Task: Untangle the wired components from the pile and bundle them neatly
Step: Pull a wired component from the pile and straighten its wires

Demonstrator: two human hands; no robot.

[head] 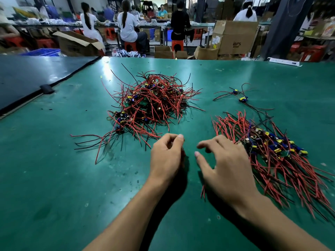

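1. Where a wide green table fills the view, a tangled pile of red and black wires with small blue and yellow parts sits at its middle, beyond both hands.
2. The left hand is just in front of the pile's nearest wire ends. Its fingers are curled in toward the palm, and nothing shows in its grasp.
3. The right hand is beside it, the two apart. Its fingers are spread and relaxed, holding nothing, and its outer edge meets the near side of a sorted bundle.
4. That bundle lies on the right of the table. Its wires run roughly one way, with the components gathered in a band across them.
5. Two loose wired components lie behind the bundle, well apart from the pile.
6. A dark mat covers the table's far left part.
7. Beyond the table, people sit with backs turned at long benches, among cardboard boxes and red stools.
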